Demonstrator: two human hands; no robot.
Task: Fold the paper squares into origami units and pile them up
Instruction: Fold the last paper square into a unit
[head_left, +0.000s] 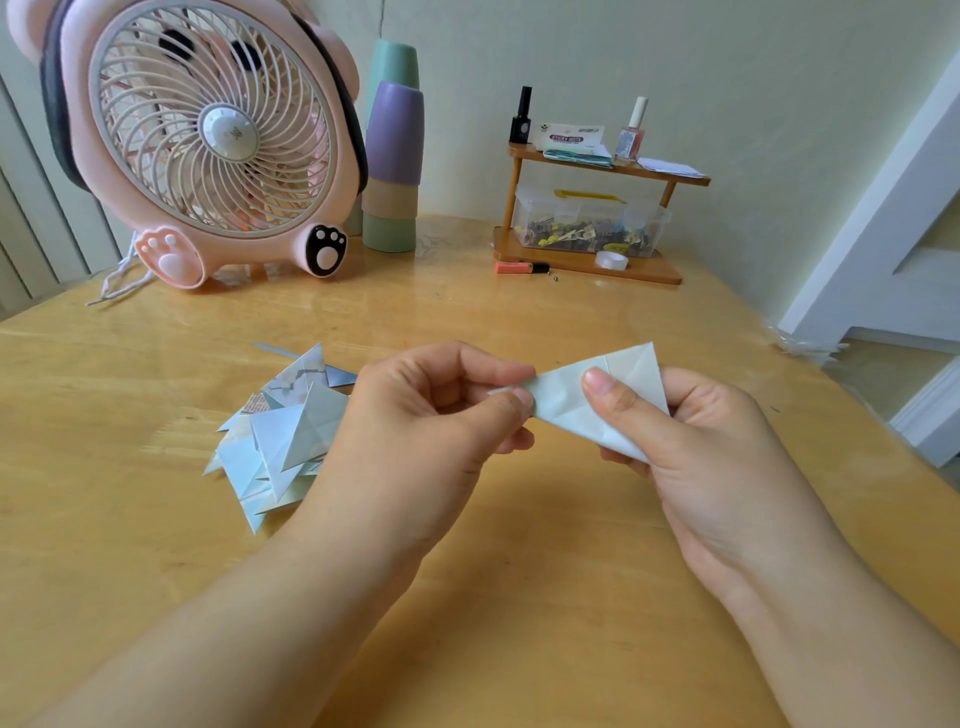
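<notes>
My left hand pinches the narrow tip of the pale blue folded paper unit; my right hand grips its wide end, thumb on top, held above the table's middle. The pile of folded units lies left.

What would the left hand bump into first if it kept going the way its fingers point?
Probably the right hand. The left hand pinches the paper with fingers aimed rightward along it, and the right hand grips the other end. Depth is hard to judge.
</notes>
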